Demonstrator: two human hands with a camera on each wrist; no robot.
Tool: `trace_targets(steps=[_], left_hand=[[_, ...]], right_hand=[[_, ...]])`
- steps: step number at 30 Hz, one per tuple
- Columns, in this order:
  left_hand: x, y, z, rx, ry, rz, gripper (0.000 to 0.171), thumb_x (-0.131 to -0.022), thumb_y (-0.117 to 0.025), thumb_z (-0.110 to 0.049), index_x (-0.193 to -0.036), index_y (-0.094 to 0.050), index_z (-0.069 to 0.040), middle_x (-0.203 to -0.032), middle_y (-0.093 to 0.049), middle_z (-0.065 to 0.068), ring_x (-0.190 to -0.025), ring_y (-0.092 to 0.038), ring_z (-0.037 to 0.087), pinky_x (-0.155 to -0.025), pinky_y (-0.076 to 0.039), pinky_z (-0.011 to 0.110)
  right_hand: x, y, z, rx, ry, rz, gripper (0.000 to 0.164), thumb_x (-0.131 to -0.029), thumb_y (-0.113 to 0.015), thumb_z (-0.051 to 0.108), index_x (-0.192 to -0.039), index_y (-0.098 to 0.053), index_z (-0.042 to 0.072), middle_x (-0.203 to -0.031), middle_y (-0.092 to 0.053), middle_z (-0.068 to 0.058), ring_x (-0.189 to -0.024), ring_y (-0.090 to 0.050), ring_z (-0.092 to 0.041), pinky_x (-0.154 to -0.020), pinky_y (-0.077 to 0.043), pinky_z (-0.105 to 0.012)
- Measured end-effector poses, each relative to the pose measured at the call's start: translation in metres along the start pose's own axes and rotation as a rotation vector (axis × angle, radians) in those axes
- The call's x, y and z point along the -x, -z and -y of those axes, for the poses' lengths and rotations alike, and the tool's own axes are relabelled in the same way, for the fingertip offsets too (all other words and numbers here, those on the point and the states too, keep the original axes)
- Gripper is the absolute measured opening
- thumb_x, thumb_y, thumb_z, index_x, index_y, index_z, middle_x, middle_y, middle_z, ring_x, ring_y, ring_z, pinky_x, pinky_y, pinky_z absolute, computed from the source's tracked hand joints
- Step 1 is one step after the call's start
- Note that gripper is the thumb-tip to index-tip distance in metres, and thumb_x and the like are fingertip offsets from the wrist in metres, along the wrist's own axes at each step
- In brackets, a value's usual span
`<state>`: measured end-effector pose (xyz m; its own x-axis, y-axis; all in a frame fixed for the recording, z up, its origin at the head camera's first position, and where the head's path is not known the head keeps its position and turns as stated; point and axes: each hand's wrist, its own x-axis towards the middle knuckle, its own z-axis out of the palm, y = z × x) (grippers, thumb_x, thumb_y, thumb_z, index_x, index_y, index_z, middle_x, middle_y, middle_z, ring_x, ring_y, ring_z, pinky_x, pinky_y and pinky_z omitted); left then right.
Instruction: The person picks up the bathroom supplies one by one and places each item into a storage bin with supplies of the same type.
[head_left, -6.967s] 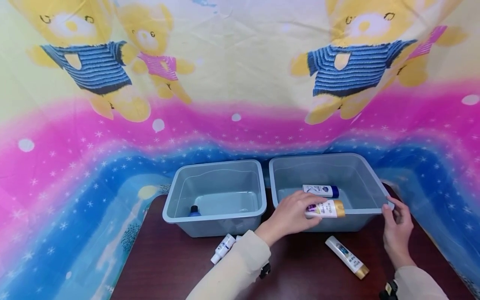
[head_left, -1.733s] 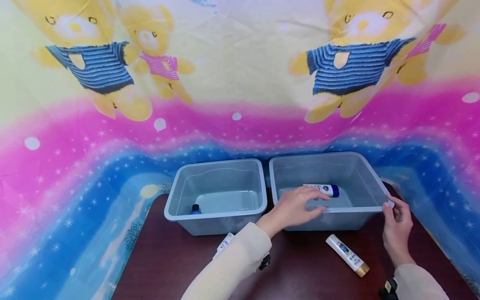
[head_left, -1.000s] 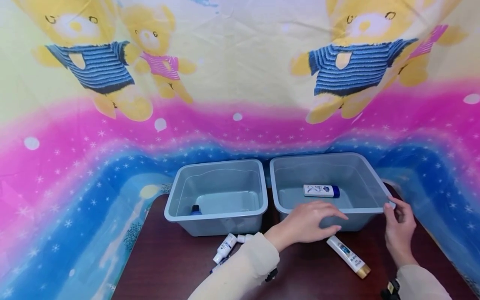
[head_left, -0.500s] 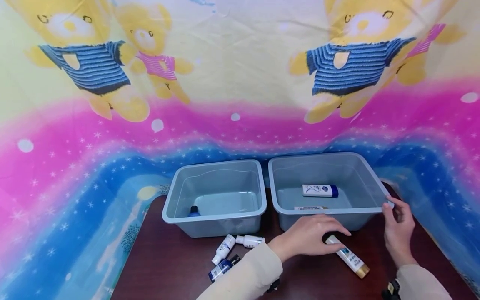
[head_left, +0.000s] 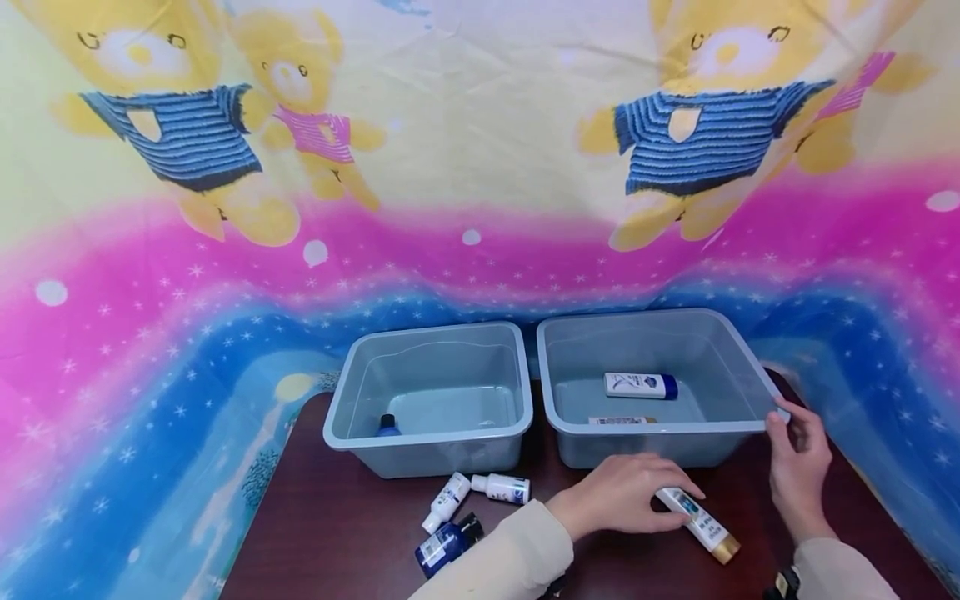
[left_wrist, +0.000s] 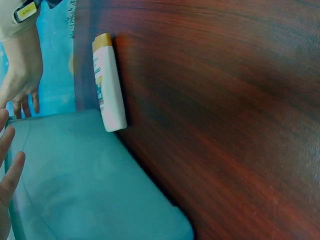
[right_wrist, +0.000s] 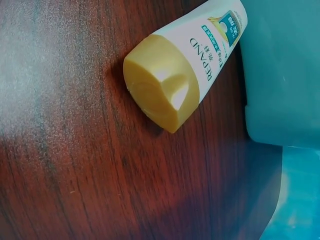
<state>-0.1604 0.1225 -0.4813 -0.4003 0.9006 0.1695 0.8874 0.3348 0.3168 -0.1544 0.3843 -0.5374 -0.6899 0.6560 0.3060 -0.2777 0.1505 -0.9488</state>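
Observation:
My left hand [head_left: 630, 497] is at the upper end of a white squeeze tube with a gold cap [head_left: 707, 530], thumb and fingers on either side, pinching it. The tube lies slanted on the table in front of the right grey bin [head_left: 622, 450]; its gold cap fills much of the right wrist view. In the left wrist view, some left fingers [left_wrist: 12, 175] show at the left edge. My right hand [head_left: 801, 471] grips the right bin's front right corner between thumb and fingers. Inside that bin lie a white tube with a blue cap [head_left: 636, 386] and a partly hidden tube [head_left: 622, 420].
The left grey bin [head_left: 442, 457] holds a dark-capped blue bottle [head_left: 387, 427]. Before it on the dark wooden table [head_left: 315, 517] lie two small white bottles [head_left: 448, 500] and a dark blue bottle [head_left: 442, 547], near my left sleeve. A printed cloth hangs behind.
My left hand let go of a gold-capped tube, which now lies in the right bin. It then came down to the tube on the table. My right hand stayed on the bin's corner.

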Motion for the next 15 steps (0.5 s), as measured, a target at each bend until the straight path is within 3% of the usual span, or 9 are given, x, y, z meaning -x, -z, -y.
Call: trace_targets(steps=[7, 15], left_hand=[[-0.004, -0.020, 0.001, 0.037, 0.036, 0.046, 0.035, -0.095, -0.065, -0.043, -0.129, -0.063, -0.039, -0.124, -0.055, -0.028, -0.105, -0.043, -0.016, -0.084, -0.035, 0.004], [-0.011, -0.041, 0.002, -0.031, 0.022, 0.049, 0.035, -0.092, -0.066, -0.046, -0.127, -0.064, -0.040, -0.121, -0.057, -0.029, -0.100, -0.044, -0.015, -0.084, -0.035, 0.004]], right_hand=[[0.001, 0.000, 0.000, -0.046, 0.005, -0.014, 0.029, -0.098, -0.058, 0.000, -0.126, -0.062, -0.003, -0.110, -0.060, 0.006, -0.094, -0.055, -0.004, -0.078, -0.043, -0.009], [0.000, -0.001, -0.001, -0.055, -0.004, -0.026, 0.029, -0.097, -0.059, 0.000, -0.126, -0.062, -0.002, -0.112, -0.060, 0.005, -0.096, -0.055, -0.005, -0.076, -0.043, -0.009]])
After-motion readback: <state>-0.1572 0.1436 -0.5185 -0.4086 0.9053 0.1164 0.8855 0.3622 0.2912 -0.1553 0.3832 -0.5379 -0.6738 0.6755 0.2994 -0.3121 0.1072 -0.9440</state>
